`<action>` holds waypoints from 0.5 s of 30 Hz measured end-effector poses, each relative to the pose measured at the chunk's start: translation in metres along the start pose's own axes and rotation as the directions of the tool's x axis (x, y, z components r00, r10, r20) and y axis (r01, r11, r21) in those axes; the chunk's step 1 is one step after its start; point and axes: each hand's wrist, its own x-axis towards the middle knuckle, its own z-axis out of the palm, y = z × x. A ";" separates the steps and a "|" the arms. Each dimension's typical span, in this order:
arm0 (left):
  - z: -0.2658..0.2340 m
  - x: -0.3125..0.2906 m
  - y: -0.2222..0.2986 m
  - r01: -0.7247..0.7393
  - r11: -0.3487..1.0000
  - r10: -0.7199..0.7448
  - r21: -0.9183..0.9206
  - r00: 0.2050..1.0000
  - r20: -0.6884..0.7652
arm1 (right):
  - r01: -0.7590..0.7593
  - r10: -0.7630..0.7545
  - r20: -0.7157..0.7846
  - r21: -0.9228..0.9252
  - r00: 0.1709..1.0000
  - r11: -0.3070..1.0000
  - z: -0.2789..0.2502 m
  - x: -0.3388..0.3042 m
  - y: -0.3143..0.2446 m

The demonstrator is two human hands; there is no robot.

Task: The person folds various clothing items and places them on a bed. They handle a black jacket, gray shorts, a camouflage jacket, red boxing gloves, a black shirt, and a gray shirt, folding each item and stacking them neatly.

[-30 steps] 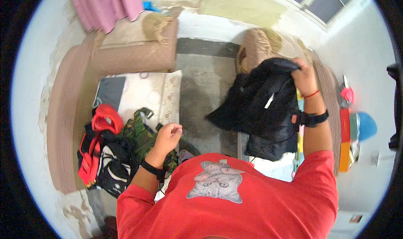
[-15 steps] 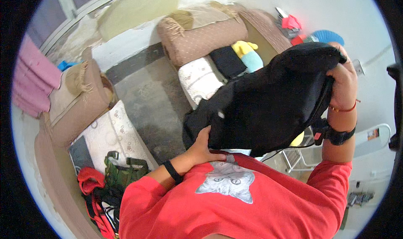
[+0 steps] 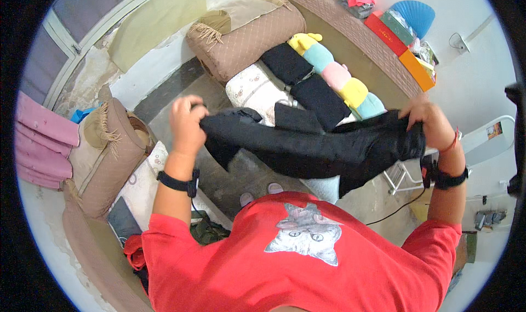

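A black garment [image 3: 312,153] hangs stretched sideways in the air before my chest; its exact kind I cannot make out. The fingers of my left hand [image 3: 188,124] are closed on its left end, where a loose part droops. At the opposite end my right hand [image 3: 430,123] pinches the cloth near a corner. Beyond the garment, two folded black cloth pieces [image 3: 286,63] lie one beside the other on the sofa, the nearer one partly covered by the held cloth.
The brown sofa [image 3: 257,40] carries a patterned white cover [image 3: 249,87] and a long pastel plush toy [image 3: 334,76]. Boxes [image 3: 416,71] and a blue fan-shaped thing [image 3: 413,17] stand behind its back. Another sofa [image 3: 109,147] is at left; a white rack [image 3: 400,177] stands at right.
My left hand has moved from near my chest up and outward to the left. The garment, bunched and slanting before, is now spread level between both hands. The view has shifted, showing more of the sofa.
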 end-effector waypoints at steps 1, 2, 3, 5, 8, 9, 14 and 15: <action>-0.017 0.014 0.006 0.003 1.000 -0.004 -0.006 0.999 -0.048 | -0.047 0.045 -0.066 -0.030 0.997 0.998 0.003 -0.002 0.009; -0.034 0.026 0.013 0.002 1.000 -0.001 0.018 0.999 -0.053 | -0.097 0.090 -0.132 -0.053 0.987 0.994 0.006 -0.003 0.015; -0.049 0.035 0.022 -0.003 0.999 0.008 0.050 0.996 -0.089 | -0.175 0.154 -0.219 -0.082 0.964 0.981 0.009 -0.004 0.018; -0.077 0.049 0.034 -0.026 0.990 0.042 0.136 0.992 -0.117 | -0.320 0.249 -0.334 -0.177 0.909 0.931 0.008 -0.007 0.014; -0.108 0.062 0.045 -0.070 0.984 0.092 0.162 0.986 -0.136 | -0.306 0.322 -0.294 0.102 0.900 0.947 0.007 -0.017 -0.004; -0.116 0.066 0.047 -0.070 0.985 0.092 0.155 0.986 -0.139 | -0.311 0.381 -0.260 0.273 0.887 0.910 0.007 -0.023 -0.010; -0.153 0.073 0.041 -0.281 0.871 0.266 -0.404 0.959 -0.095 | 0.241 -0.119 -0.249 0.549 0.961 0.800 0.000 -0.037 -0.030; -0.149 0.074 0.037 -0.342 0.733 0.315 -0.588 0.937 -0.153 | 0.379 -0.168 -0.361 0.662 0.917 0.647 0.006 -0.031 -0.034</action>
